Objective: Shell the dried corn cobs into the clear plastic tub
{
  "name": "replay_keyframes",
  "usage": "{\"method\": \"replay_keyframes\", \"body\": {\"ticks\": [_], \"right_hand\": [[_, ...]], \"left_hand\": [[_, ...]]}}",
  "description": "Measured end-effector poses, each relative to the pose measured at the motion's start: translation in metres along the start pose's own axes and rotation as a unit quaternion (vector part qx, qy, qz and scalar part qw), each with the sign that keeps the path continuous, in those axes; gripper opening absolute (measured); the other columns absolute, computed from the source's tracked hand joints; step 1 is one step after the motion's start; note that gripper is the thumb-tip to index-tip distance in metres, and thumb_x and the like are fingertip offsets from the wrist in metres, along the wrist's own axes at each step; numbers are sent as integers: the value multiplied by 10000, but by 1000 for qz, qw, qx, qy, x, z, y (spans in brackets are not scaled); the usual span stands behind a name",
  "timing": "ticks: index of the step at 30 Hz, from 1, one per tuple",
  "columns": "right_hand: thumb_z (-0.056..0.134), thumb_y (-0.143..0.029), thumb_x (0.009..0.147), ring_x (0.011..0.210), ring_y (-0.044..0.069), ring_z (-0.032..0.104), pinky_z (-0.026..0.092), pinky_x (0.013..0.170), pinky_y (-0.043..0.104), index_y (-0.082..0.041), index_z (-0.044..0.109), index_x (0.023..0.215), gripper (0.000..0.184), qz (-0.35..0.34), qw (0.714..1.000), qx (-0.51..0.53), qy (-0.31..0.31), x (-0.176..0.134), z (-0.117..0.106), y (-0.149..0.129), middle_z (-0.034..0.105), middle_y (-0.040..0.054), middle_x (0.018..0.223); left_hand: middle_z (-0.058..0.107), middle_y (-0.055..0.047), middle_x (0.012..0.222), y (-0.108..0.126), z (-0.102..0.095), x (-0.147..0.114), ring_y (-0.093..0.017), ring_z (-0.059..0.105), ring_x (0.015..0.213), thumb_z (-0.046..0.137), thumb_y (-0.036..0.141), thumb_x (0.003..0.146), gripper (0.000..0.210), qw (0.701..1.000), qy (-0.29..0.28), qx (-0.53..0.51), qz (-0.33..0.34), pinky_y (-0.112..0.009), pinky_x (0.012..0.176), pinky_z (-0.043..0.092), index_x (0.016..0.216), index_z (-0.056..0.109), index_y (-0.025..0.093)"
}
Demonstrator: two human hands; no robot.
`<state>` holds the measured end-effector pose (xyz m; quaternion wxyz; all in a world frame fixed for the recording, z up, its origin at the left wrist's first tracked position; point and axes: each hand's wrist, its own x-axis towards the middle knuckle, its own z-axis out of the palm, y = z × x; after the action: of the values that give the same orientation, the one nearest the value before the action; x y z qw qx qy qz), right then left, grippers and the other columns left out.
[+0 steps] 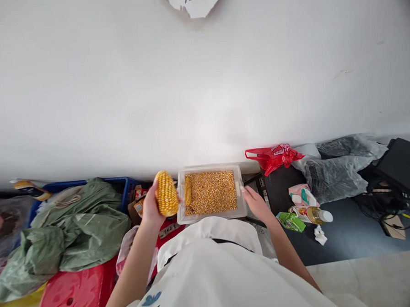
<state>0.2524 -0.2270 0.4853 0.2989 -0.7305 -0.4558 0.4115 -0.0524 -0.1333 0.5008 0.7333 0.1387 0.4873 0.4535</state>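
Note:
My left hand (pixel 152 205) is wrapped round a plump yellow ear of corn (pixel 166 194), held up at the left side of a clear plastic box (pixel 242 206). Loose corn kernels (pixel 212 193) fill the bottom of the box. Another, thinner ear of corn (pixel 188 191) lies along the box's left inner wall, on the kernels. At the box's right rim, my right hand (pixel 257 203) is closed on the edge; its fingertips are partly hidden there.
Left stands a blue crate (pixel 122 181) under a green cloth (pixel 92 223), with a red plastic stool (pixel 78 293) before it. The dark table (pixel 350 237) at right bears a red bag (pixel 275 156), an oil bottle (pixel 311 215), a green packet (pixel 291 222) and cables. A white wall (pixel 201 89) rises behind.

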Motion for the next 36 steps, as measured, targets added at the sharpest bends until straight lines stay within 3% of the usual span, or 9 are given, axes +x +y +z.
{"method": "replay_keyframes", "body": {"ticks": [3, 5, 8, 14, 18, 27, 36], "right_hand": [[308, -485, 928, 528, 96, 421, 288, 517, 206, -202, 498, 920, 340, -123, 984, -50, -120, -15, -3, -75, 452, -50, 605], [313, -433, 943, 517, 90, 416, 278, 518, 204, -200, 507, 945, 303, -189, 970, -75, -136, -28, -7, -111, 451, -50, 600], [360, -355, 944, 563, 88, 453, 302, 554, 207, -175, 563, 884, 278, -280, 947, -110, -110, -39, -12, -137, 516, -16, 643], [414, -307, 931, 597, 98, 498, 333, 588, 214, -170, 632, 865, 266, -337, 930, -142, -39, -39, -13, -145, 593, 20, 677], [428, -306, 926, 661, 111, 523, 346, 612, 221, -168, 638, 872, 257, -349, 923, -159, -42, -40, -13, -149, 623, 42, 760], [398, -284, 937, 562, 85, 420, 277, 568, 232, -147, 586, 736, 307, -354, 913, -199, -42, -38, -13, -151, 527, 3, 616], [357, -276, 950, 567, 95, 415, 229, 566, 255, -134, 561, 685, 363, -398, 864, -306, -40, -37, -19, -154, 531, 19, 600]], "left_hand": [[649, -81, 755, 4, 62, -25, -227, 665, 698, 448, 407, 862, 360, 995, -73, -62, -7, -318, 582, 551, 1048, 584, 131], [651, -78, 783, 4, 86, -38, -228, 661, 729, 470, 385, 859, 336, 990, -109, -86, -34, -306, 582, 545, 1058, 588, 141], [650, -71, 772, 4, 103, -47, -236, 658, 737, 480, 380, 855, 319, 984, -129, -107, -53, -302, 572, 536, 1035, 600, 145], [659, -72, 773, 8, 112, -54, -250, 658, 764, 474, 386, 847, 313, 988, -126, -83, -42, -317, 592, 544, 968, 616, 134], [668, -64, 763, 10, 113, -57, -234, 660, 734, 503, 392, 821, 308, 991, -122, -42, -23, -312, 596, 550, 966, 613, 144], [668, -66, 751, 11, 107, -52, -234, 664, 688, 517, 435, 794, 377, 987, -155, 38, -22, -289, 538, 526, 972, 622, 120], [650, -33, 750, 9, 107, -51, -180, 622, 550, 597, 450, 761, 415, 985, -142, 99, -18, -258, 465, 471, 1072, 559, 177]]}}
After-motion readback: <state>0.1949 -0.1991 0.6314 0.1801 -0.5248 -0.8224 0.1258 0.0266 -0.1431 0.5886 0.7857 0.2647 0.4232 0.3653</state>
